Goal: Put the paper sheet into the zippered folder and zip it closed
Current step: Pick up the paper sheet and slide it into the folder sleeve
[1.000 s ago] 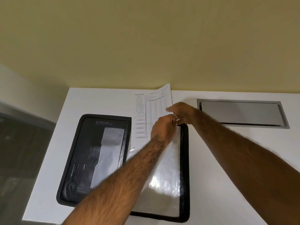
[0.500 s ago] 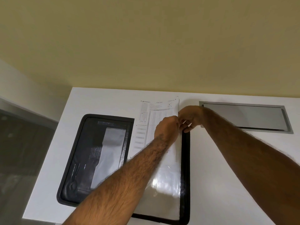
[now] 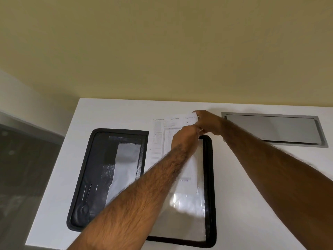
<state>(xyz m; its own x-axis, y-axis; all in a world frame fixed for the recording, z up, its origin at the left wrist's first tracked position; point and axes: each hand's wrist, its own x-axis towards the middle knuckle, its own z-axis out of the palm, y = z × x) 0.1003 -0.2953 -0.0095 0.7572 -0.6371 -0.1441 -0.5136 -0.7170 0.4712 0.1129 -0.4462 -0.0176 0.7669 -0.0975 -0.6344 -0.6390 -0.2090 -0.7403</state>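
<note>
Right hand (image 3: 210, 123) pinches the top right corner of the printed white paper sheet (image 3: 162, 138). Its lower part sits inside the clear plastic sleeve (image 3: 187, 213) of the open black zippered folder (image 3: 209, 177) on the white worktop (image 3: 243, 195). Left hand (image 3: 185, 139) curls at the sheet's right edge, and what it holds I cannot tell.

White table (image 3: 111, 112) in front of me, fills the lower frame. Zippered folder (image 3: 84, 177) lies open flat on it, lower left to centre: black left half with a grey pocket, right half with a clear glossy sleeve, black zip rim all round. Paper sheet (image 3: 160, 138) lies over the right half, top end reaching past the folder's upper rim over bare table. Grey metal flap (image 3: 270, 130) set in the tabletop, upper right, apart from the folder.
</note>
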